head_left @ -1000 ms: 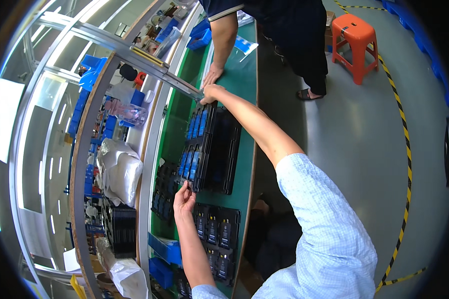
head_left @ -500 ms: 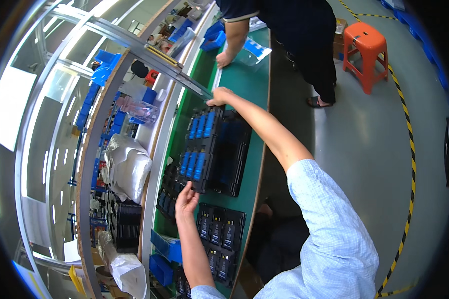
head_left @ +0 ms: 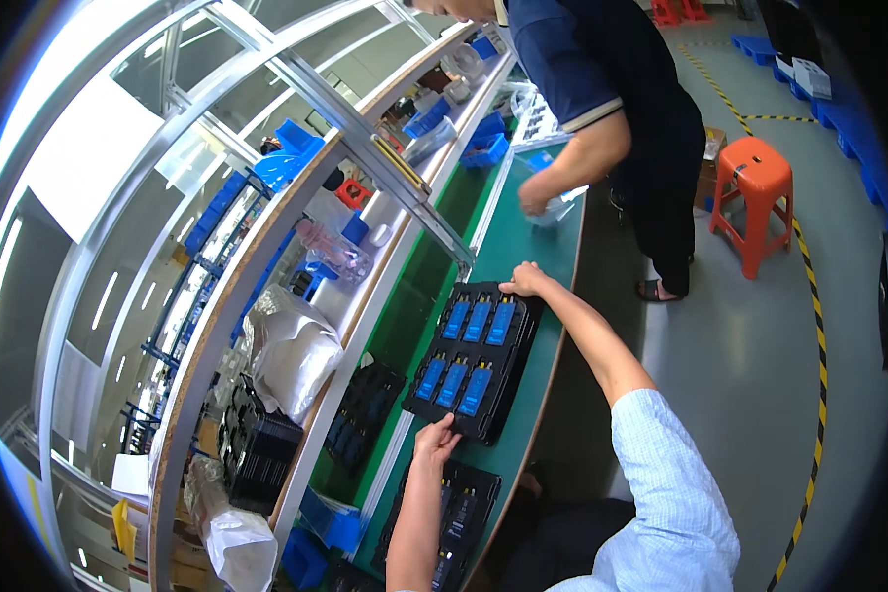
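A black molded tray (head_left: pixel 517 353) carries two rows of flat blue battery-like pieces (head_left: pixel 479 321) with small yellow tabs. It sits over the green workbench, apparently on top of other black trays. My right hand (head_left: pixel 526 279) grips its far edge, thumb toward the tray. At the near edge, my left hand (head_left: pixel 436 437) holds the tray with bent fingers. Nearer to me, partly covered by my left forearm, lies another black tray (head_left: pixel 485 493) with dark pieces in it. Down on the green conveyor strip to the left rests a further dark tray (head_left: pixel 363 419).
A co-worker (head_left: pixel 612 128) stands at the bench's far end, handling clear plastic. Along the left runs a shelf with crumpled foil bags (head_left: pixel 291 355) and a stack of black trays (head_left: pixel 257 449). A metal post (head_left: pixel 434 222) rises beside the bench. An orange stool (head_left: pixel 753 187) stands right.
The tray of blue pieces has moved right, off the conveyor strip and over the bench, and now lies flatter. Both hands moved with it. My view has shifted; the co-worker's arm has lifted.
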A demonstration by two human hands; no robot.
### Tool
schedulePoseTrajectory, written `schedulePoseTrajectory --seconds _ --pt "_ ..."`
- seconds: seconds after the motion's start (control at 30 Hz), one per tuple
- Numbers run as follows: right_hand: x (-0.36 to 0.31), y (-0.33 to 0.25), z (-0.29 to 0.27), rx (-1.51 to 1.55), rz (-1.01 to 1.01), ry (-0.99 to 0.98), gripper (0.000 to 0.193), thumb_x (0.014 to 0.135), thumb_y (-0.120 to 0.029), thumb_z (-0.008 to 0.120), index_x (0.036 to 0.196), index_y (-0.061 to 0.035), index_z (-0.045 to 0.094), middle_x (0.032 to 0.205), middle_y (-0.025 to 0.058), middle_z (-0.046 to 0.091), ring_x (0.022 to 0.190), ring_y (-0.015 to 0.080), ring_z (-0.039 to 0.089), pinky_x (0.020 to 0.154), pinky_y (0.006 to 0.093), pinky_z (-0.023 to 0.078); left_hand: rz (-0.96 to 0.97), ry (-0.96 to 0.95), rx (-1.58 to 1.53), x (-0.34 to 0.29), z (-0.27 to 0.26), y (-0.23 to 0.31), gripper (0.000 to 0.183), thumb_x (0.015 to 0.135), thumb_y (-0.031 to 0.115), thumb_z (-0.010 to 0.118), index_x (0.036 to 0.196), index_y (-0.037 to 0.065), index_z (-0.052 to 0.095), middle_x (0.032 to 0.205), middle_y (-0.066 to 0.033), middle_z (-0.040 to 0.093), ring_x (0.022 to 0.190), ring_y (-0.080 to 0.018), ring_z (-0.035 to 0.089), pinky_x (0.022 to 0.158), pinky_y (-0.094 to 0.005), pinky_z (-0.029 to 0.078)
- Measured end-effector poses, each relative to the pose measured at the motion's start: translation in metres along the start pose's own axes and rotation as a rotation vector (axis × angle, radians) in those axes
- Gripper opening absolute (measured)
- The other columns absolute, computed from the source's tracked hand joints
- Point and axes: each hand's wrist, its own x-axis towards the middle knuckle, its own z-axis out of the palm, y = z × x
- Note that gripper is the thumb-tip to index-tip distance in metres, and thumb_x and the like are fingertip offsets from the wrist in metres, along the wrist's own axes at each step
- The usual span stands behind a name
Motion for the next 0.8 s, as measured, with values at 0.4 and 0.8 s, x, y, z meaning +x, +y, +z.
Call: schedulePoseTrajectory --seconds 0.4,0.8 --pt "-0.01 -0.018 0.002 -0.189 0.142 -0.018 0.069 0.079 -0.066 0.056 0.111 -0.006 0.066 0.12 0.0136 0.061 0.115 0.0306 0.056 0.096 0.042 0.044 -0.053 0.043 0.117 -0.008 -0.004 0.013 0.023 0.081 0.006 0.071 0.074 0.008 0.049 0.055 -0.0013 0.047 0.05 -0.0139 0.05 0.082 -0.0462 0.055" --pt "0.002 -0.008 -0.004 -0.236 0.167 -0.063 0.076 0.075 -0.068 0.059 0.119 -0.0056 0.061 0.125 0.0147 0.058 0.116 0.0316 0.055 0.094 0.0474 0.045 -0.064 -0.092 0.195 0.002 -0.018 0.009 0.022 0.081 0.012 0.073 0.079 0.005 0.052 0.063 -0.0035 0.052 0.068 -0.0244 0.064 0.075 -0.0515 0.057"
